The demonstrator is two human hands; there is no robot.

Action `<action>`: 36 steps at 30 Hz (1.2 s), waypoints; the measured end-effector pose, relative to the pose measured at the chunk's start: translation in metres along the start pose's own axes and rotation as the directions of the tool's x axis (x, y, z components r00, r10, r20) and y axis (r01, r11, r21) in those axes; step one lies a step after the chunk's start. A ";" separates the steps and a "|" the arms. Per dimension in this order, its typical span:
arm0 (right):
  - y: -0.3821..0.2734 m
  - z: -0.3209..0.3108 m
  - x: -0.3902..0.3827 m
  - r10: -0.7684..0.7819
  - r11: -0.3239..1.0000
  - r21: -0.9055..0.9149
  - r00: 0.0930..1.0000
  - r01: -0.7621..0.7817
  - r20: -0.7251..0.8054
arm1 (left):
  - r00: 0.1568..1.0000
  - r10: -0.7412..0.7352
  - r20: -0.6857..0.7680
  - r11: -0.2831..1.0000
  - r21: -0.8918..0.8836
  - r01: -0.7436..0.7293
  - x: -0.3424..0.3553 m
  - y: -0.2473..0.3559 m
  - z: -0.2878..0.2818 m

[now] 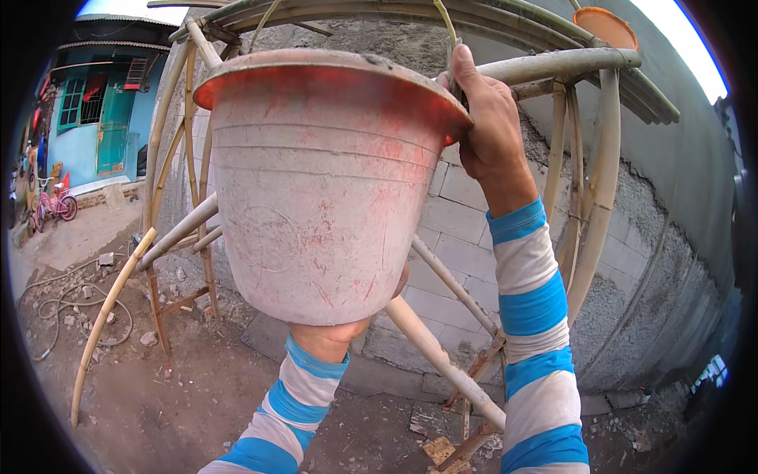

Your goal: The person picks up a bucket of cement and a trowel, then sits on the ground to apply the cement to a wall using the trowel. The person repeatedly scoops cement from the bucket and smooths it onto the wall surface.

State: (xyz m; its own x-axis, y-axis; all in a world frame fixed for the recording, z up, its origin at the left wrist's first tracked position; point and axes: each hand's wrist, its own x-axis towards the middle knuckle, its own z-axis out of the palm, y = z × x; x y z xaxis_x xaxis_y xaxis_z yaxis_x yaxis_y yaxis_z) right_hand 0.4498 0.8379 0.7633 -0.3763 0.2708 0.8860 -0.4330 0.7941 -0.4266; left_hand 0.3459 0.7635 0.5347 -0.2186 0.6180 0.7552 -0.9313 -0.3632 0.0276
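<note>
Bucket (316, 197), big, pale-crusted and reddish at the rim, right up in front of the wearer, held aloft by both hands before the bamboo scaffold! The right hand (493, 118) has the rim at its right side, thumb pointing up, the other fingers curled around behind and mostly out of sight, clenched on that edge. A thin greenish cord (447, 22) rises right beside the thumb. Underneath, the left hand (335, 335) presses up at the base, its wrist bent back; most of its fingers are hidden by the bucket, so how they're set I can't tell. Striped blue-and-white sleeves (535, 316) cover both forearms. Just beyond, the scaffold (560, 65) spreads its poles overhead and down either side, with an orange container (606, 28) sitting up top at the right. Behind it all stands a grey block wall (454, 221). Out left, a loose hose (57, 304) loops over the rubble-strewn dirt ground (158, 411), and farther off a pink bicycle (57, 204) stands near a light-blue house (79, 146) with a green door (113, 130).
</note>
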 end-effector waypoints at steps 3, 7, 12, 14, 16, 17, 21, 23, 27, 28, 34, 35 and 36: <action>0.014 -0.015 0.066 -0.078 0.980 0.169 0.981 0.108 -0.179 | 0.999 -0.022 0.048 1.000 -0.019 0.023 0.059 0.000 0.015; 0.011 -0.068 0.163 -0.545 0.468 -0.660 0.779 0.588 0.309 | 0.998 0.031 -0.049 0.999 0.041 -0.029 0.150 -0.003 0.050; 0.004 -0.080 0.245 -0.475 0.870 -0.127 0.879 0.476 0.044 | 0.999 0.039 0.014 0.990 0.138 -0.040 0.257 0.013 0.054; -0.006 -0.071 0.266 -0.513 0.832 -0.287 0.856 0.475 -0.070 | 0.997 0.060 0.043 0.972 0.224 -0.068 0.296 0.025 0.067; 0.001 -0.078 0.283 -0.516 0.780 -0.463 0.852 0.421 -0.093 | 0.998 0.044 0.046 0.974 0.218 -0.053 0.335 0.024 0.059; 0.002 -0.079 0.292 -0.519 0.755 -0.522 0.848 0.396 -0.108 | 0.998 0.049 0.046 0.969 0.240 -0.059 0.352 0.026 0.058; 0.023 -0.083 0.317 -0.516 0.627 -0.720 0.851 0.297 -0.098 | 0.997 0.064 0.040 0.938 0.337 -0.073 0.398 0.035 0.039; 0.036 -0.089 0.327 -0.515 0.573 -0.778 0.851 0.257 -0.098 | 0.996 0.077 0.045 0.908 0.410 -0.089 0.414 0.039 0.029; 0.064 -0.103 0.341 -0.500 0.493 -0.849 0.860 0.191 -0.097 | 0.990 0.128 0.052 0.782 0.609 -0.133 0.421 0.043 -0.007; 0.068 -0.104 0.344 -0.484 0.420 -0.893 0.872 0.163 -0.069 | 0.990 0.130 0.060 0.769 0.624 -0.139 0.418 0.041 -0.019; 0.116 -0.118 0.351 -0.444 0.241 -0.966 0.896 0.093 -0.024 | 0.934 0.249 0.257 0.449 0.824 -0.347 0.340 0.052 -0.099; 0.118 -0.124 0.349 -0.442 0.224 -0.971 0.897 0.086 -0.023 | 0.919 0.253 0.302 0.393 0.836 -0.383 0.321 0.053 -0.108; 0.126 -0.126 0.349 -0.439 0.186 -0.979 0.898 0.081 -0.009 | 0.903 0.258 0.345 0.339 0.842 -0.419 0.301 0.055 -0.120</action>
State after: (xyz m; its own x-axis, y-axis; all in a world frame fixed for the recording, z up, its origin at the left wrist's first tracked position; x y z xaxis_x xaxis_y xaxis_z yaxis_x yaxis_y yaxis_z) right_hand 0.3673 1.1008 1.0422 -0.1406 -0.1004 0.9850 0.6908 0.7027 0.1702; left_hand 0.1940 1.0129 0.6852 -0.3367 0.2236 0.9147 0.0209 -0.9694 0.2447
